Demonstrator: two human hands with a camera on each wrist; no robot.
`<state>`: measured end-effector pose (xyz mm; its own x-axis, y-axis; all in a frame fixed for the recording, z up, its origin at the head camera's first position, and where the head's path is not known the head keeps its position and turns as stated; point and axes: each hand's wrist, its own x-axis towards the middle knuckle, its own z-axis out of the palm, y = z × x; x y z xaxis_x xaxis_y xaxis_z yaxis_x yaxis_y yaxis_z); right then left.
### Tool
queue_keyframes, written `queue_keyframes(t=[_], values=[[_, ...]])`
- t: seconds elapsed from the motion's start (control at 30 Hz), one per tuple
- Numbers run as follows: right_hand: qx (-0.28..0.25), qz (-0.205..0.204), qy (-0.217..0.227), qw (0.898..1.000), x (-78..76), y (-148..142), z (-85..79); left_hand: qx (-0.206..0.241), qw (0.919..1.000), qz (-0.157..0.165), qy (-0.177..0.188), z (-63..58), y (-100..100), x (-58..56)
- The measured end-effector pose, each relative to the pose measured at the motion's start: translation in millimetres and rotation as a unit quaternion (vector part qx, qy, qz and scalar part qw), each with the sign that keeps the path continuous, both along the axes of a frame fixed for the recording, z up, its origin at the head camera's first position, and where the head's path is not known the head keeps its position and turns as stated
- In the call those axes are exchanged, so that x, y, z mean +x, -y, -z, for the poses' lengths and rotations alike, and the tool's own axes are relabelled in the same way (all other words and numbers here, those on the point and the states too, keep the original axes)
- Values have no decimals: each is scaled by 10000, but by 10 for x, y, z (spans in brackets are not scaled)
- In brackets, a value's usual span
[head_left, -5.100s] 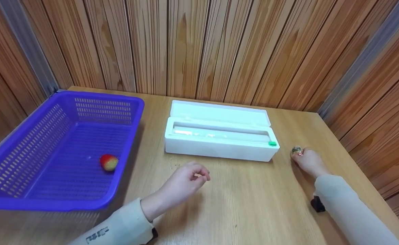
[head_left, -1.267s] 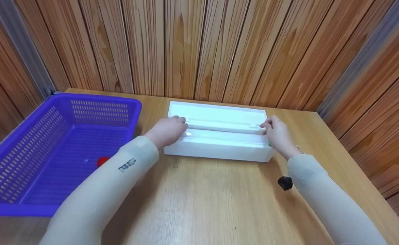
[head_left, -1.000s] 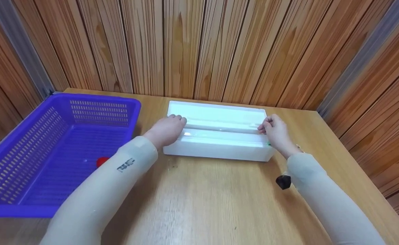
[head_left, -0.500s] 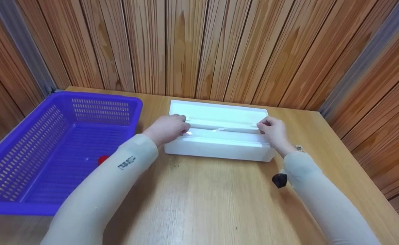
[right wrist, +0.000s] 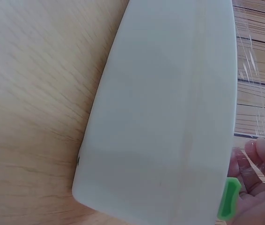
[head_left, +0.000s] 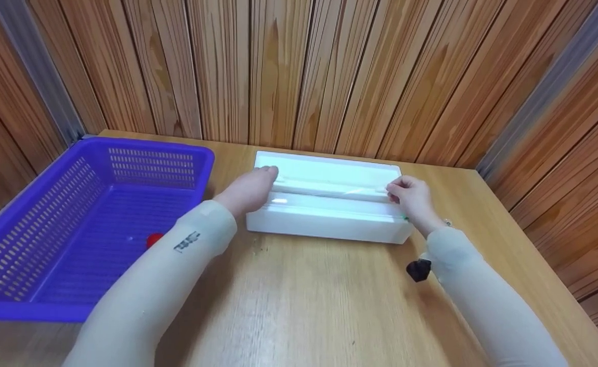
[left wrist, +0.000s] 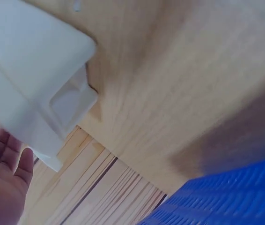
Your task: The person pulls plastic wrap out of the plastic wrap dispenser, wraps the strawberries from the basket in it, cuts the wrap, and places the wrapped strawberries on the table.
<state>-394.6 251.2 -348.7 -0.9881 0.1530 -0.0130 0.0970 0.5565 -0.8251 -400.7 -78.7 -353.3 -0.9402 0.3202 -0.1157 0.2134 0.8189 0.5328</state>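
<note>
A long white cling film dispenser (head_left: pixel 324 224) stands on the table with its lid (head_left: pixel 329 165) tipped back. My left hand (head_left: pixel 250 188) is at the dispenser's left end and pinches the film's edge; in the left wrist view its fingers (left wrist: pixel 11 152) are curled beside the box end. At the other end my right hand (head_left: pixel 413 199) pinches the clear cling film (right wrist: pixel 252 70) between thumb and fingertips. The film stretches between both hands above the dispenser. In the right wrist view a green slider (right wrist: pixel 229 199) sits on the dispenser's edge, close to my right fingers.
A purple plastic basket (head_left: pixel 204 178) stands at the left, with a red object (head_left: pixel 154 239) inside, partly hidden by my left sleeve. Close by my right wrist lies a small shiny object (head_left: pixel 447 223), mostly hidden. A wooden plank wall (head_left: pixel 324 76) rises behind the table.
Since the oldest frame, my right hand has left the small shiny object and both hands have come to the dispenser and taken hold of the film. Lately the hands have shifted only slightly.
</note>
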Motion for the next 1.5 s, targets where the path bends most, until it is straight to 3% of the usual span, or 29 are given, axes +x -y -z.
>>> queue_keyframes(t=[0.03, 0.1, 0.27, 0.5, 0.63, 0.93, 1.1, 1.27, 1.5], values=[[-5, -4, 17, 10000, 2, 0, -3, 369, 9989, -181, 213, -7, 6, 4], [-11, 12, 14, 10000, 4, -3, -6, 643, 9974, -236, 218, -13, 12, 3], [-12, -28, -33, 10000, 12, -4, -6, 273, 9973, 108, -675, -2, 14, -9], [-177, -176, -28, 9997, 22, 0, -17, 262, 9984, 380, -340, 6, -8, -47], [-301, -204, -19, 9993, 27, -8, -23, -69, 9965, 528, -645, 3, -23, -58], [-277, -303, 9, 9992, 58, -30, -45, -419, 9902, 315, -1296, 1, -37, -15], [-162, -322, -124, 9993, 71, -34, -59, -557, 9872, 283, -1467, -31, -42, 16], [-128, -311, -242, 9991, 86, -39, -85, -145, 9863, 116, -1639, -73, -25, 22], [-128, -280, -164, 9994, 165, -106, -171, 516, 9864, -310, -1528, -183, 9, 18]])
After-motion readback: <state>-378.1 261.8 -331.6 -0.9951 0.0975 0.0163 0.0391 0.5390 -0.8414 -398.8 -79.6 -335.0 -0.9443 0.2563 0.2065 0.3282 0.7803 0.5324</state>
